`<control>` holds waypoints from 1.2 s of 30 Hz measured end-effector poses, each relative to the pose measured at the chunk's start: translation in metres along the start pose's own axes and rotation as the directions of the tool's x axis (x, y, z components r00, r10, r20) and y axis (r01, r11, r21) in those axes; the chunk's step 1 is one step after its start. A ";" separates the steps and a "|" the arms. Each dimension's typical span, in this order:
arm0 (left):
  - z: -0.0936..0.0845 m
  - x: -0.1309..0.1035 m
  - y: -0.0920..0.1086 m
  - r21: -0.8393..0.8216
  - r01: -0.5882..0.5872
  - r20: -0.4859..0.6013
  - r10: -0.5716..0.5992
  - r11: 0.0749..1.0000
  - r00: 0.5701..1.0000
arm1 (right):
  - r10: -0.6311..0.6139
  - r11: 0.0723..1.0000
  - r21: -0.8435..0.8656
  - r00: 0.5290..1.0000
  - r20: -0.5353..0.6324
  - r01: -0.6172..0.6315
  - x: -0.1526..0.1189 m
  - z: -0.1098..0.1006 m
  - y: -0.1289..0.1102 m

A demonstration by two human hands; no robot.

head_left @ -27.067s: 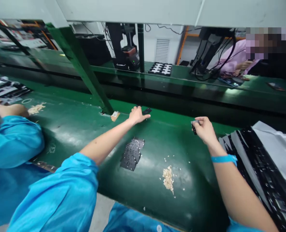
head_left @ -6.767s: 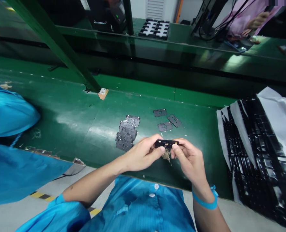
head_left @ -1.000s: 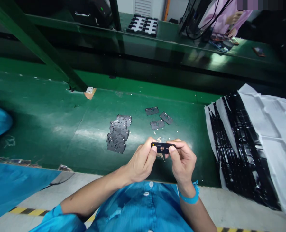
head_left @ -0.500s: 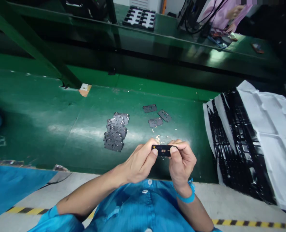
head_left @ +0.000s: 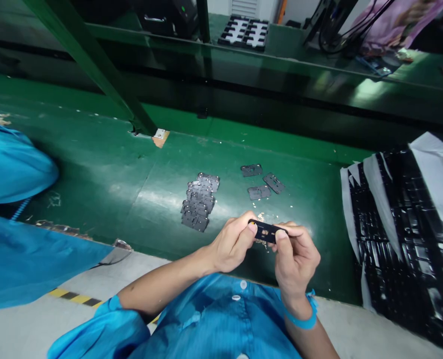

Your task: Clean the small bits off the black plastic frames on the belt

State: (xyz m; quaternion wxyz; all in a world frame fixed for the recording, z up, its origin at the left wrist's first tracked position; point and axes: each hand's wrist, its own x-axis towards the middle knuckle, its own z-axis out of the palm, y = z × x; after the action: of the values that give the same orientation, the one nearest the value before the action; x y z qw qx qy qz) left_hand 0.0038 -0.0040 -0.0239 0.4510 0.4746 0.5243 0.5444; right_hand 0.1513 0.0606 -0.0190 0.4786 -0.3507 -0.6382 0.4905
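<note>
Between both hands I hold a small flat black plastic plate (head_left: 265,232) with cut-out slots, above the near part of the green bench. My left hand (head_left: 236,242) pinches its left end, thumb on top, by a small yellow spot. At the right end my right hand (head_left: 297,254) grips it, thumb pressed on its face; the fingers behind are partly hidden. Beyond the hands lie three loose dark plates, one of them a tilted plate (head_left: 273,183). Left of these, an overlapping pile of similar plates (head_left: 199,204) rests on the bench. Small pale scraps (head_left: 261,217) are scattered beneath the hands.
Black plastic trays with white sheets (head_left: 385,209) stand at the right. A green slanted post (head_left: 109,75) rises at the left. A co-worker's blue sleeve (head_left: 15,164) reaches in from the left. Across, a shelf holds a black-and-white tray (head_left: 244,32); a person in pink sits behind.
The view has swung left, so the bench things appear further right and more of the blue sleeve shows. Both hands still hold the plate, its right end now tilted lower.
</note>
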 end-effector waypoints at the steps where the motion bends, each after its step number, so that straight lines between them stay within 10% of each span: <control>1: 0.000 -0.001 -0.001 -0.004 0.003 -0.002 -0.003 1.000 1.000 | 0.001 1.000 -0.001 1.000 0.003 -0.001 0.000 0.000 0.000; 16: 0.000 -0.001 -0.001 -0.081 0.093 -0.141 -0.104 0.992 0.985 | -0.217 0.963 -0.123 0.962 0.165 0.238 -0.010 -0.013 0.016; 25: -0.011 -0.014 0.012 0.097 0.127 -0.105 -0.117 0.987 0.988 | 0.169 0.986 -0.033 0.958 0.231 -0.166 -0.001 -0.011 -0.001; 36: -0.010 -0.020 0.008 0.092 0.245 -0.224 -0.220 0.965 0.949 | 0.328 0.943 -0.007 0.923 0.202 -0.334 -0.002 0.006 0.014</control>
State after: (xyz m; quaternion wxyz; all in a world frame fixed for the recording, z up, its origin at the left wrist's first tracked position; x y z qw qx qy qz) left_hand -0.0028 -0.0257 -0.0171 0.4247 0.3747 0.6531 0.5028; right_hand 0.1462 0.0608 -0.0329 0.3271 -0.3957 -0.6080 0.6056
